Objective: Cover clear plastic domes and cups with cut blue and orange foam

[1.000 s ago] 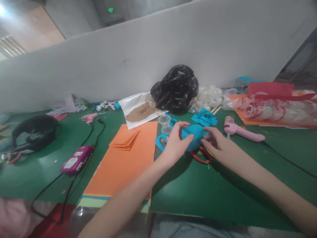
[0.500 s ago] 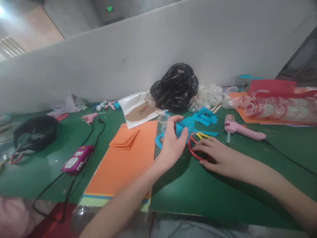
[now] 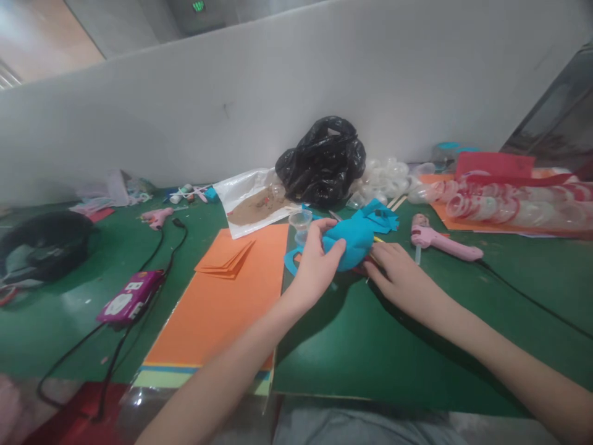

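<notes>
Curved blue paper (image 3: 353, 241) is held up above the table by my left hand (image 3: 311, 272), thumb on the near side. Close against its right edge is my right hand (image 3: 393, 272), fingers curled around scissors (image 3: 335, 216). A grey blade tip shows beyond the paper; the handles are mostly hidden by my fingers and the paper. Something thin and yellow pokes out above my right fingers. Blue offcuts (image 3: 380, 216) lie just behind. Beside my left fingers stand small clear plastic cups (image 3: 300, 221) and a blue paper ring (image 3: 291, 262).
Orange paper sheets (image 3: 231, 303) lie to the left, with a purple power box (image 3: 132, 296) and cables beyond them. A pink glue gun (image 3: 445, 242) rests at right. A black plastic bag (image 3: 324, 162) and clear plastic cups (image 3: 519, 210) line the back by the grey partition (image 3: 208, 117).
My right hand has brought the red-handled scissors up and left to the blue paper. My left hand has lifted and turned the paper, closing its fingers on it. The view has shifted slightly.
</notes>
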The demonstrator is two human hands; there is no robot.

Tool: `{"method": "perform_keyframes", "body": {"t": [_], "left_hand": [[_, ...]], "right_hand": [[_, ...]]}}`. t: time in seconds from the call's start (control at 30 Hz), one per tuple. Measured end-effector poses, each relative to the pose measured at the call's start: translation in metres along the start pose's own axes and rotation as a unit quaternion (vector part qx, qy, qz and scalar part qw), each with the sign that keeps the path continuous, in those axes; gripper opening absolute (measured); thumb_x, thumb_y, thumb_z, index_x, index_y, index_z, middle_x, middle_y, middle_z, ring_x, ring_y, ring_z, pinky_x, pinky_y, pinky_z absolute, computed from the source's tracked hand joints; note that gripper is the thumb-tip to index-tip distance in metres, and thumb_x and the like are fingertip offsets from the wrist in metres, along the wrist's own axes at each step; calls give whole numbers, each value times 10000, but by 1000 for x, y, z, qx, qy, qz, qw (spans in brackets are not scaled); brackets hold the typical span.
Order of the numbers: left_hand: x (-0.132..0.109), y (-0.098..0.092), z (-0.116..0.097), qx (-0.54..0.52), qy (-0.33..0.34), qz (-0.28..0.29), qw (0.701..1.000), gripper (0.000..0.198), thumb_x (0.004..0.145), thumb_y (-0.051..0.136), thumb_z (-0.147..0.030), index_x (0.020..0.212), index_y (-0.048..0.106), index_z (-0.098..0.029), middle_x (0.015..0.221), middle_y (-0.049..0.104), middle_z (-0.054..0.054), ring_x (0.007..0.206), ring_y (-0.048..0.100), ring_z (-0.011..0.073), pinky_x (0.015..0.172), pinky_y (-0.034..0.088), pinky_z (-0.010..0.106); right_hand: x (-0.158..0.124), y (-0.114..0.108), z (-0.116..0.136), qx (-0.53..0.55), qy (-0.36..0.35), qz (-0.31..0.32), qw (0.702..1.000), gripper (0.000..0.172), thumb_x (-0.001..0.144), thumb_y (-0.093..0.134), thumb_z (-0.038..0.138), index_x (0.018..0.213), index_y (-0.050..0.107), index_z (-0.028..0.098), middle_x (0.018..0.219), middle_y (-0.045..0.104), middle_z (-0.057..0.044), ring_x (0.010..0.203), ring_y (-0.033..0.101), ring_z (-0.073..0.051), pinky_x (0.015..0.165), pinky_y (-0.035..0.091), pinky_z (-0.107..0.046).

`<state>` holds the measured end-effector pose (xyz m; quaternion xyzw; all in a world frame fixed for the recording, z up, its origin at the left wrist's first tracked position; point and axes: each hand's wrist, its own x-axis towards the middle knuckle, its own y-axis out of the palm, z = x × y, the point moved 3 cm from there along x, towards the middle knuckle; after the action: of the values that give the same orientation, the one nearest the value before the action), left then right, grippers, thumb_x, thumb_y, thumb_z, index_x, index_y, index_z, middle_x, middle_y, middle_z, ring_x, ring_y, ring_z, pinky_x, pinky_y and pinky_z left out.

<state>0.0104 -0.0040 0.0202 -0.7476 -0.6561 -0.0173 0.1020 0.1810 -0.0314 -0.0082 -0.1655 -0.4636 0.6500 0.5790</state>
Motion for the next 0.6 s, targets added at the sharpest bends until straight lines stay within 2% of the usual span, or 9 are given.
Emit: {"method": "perform_keyframes", "body": {"t": [0.07, 0.13, 0.2, 0.3, 0.4, 0.47, 0.53, 0.6], "left_hand": [[0, 0, 0, -18, -24, -1, 1000, 274, 872, 584, -179, 1133, 525, -240, 1192, 637, 62, 1018, 621, 182, 852, 535, 321], [0, 0, -1, -19, -39, -3, 999, 267, 867, 584, -173, 1119, 528, -240, 1179, 638, 59, 1011, 621, 178, 854, 531, 313], [0, 2, -1, -11, -45, 4, 999, 268, 869, 573, -164, 1121, 524, -242, 1180, 636, 57, 1011, 622, 173, 865, 526, 308], [0, 5, 1, 11, -25, 26, 999, 268, 883, 554, -156, 1134, 519, -245, 1206, 629, 59, 1063, 618, 180, 924, 512, 325], [-1, 6, 3, 69, 40, 30, 996, 279, 911, 549, -173, 1179, 510, -240, 1221, 614, 73, 1143, 594, 207, 1005, 485, 377], [-4, 3, 1, 163, 115, 12, 980, 303, 930, 546, -196, 1228, 499, -228, 1231, 597, 91, 1182, 565, 236, 1040, 464, 422], [-8, 1, -5, 286, 199, 3, 937, 304, 957, 523, -214, 1260, 499, -213, 1276, 575, 117, 1246, 516, 273, 1085, 424, 471], [-10, 0, -11, 362, 262, -2, 895, 298, 980, 487, -215, 1277, 497, -209, 1303, 564, 129, 1278, 490, 289, 1113, 393, 491]], "right_hand": [[2, -5, -2, 129, 76, -3, 989, 295, 967, 431, 273, 1106, 687, 227, 1112, 755, -107, 1039, 698, -292, 964, 563, -509], [3, -10, -4, 238, 135, -19, 962, 338, 943, 458, 320, 1199, 670, 258, 1135, 763, -76, 1077, 712, -275, 970, 572, -476], [3, -15, -4, 292, 165, -42, 941, 345, 925, 510, 406, 1185, 683, 260, 1130, 769, -70, 1116, 707, -282, 977, 572, -461], [3, -17, -2, 314, 179, -52, 931, 375, 878, 608, 489, 1155, 693, 251, 1077, 775, -70, 1040, 723, -282, 913, 596, -441], [2, -11, -1, 331, 168, -27, 928, 438, 854, 641, 505, 1202, 662, 238, 1004, 772, -69, 953, 730, -267, 843, 609, -421], [0, -7, -1, 321, 160, -10, 933, 447, 867, 619, 502, 1217, 638, 226, 967, 764, -65, 915, 727, -258, 828, 604, -419], [-1, -5, 0, 283, 147, 8, 948, 414, 886, 589, 468, 1217, 625, 222, 958, 758, -60, 882, 719, -249, 822, 595, -421], [-1, -3, 1, 229, 122, 33, 965, 388, 900, 564, 416, 1230, 625, 222, 951, 752, -58, 851, 708, -242, 812, 584, -422]]}}
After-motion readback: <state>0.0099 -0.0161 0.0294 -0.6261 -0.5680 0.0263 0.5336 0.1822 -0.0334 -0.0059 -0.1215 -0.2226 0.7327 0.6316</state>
